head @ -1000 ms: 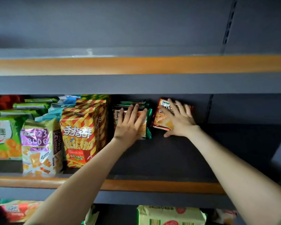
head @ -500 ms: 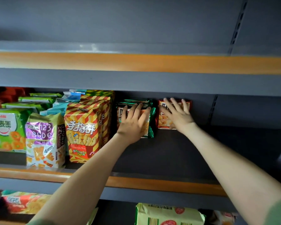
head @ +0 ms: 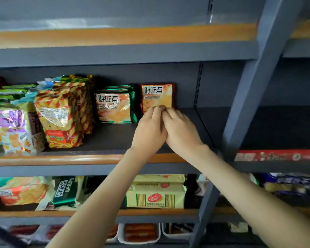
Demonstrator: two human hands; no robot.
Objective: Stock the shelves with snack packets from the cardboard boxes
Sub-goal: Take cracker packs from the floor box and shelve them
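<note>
1. Your left hand (head: 150,130) and right hand (head: 182,130) reach side by side, touching each other, deep into the middle shelf (head: 106,138).
2. The fingertips of both meet at the lower edge of the red-edged packet (head: 157,95), which stands upright against the back panel just beyond your hands. From behind the knuckles it cannot be told whether they pinch that edge or merely touch it.
3. Just left of your left hand stands the green-edged packet (head: 115,108), with others of its kind behind it. Further left are the striped packets (head: 61,119).
4. Right of your right hand, the shelf board runs on to the grey upright post (head: 249,86).
5. The step in hand looks like seating the red-edged packet squarely beside its green neighbour, and it appears nearly finished.
6. The next move calls for a gentle release so the packet does not tip forward. You would then draw both hands back over the orange lip to fetch more stock. No cardboard box is in view, so you would have to turn to find one.
</note>
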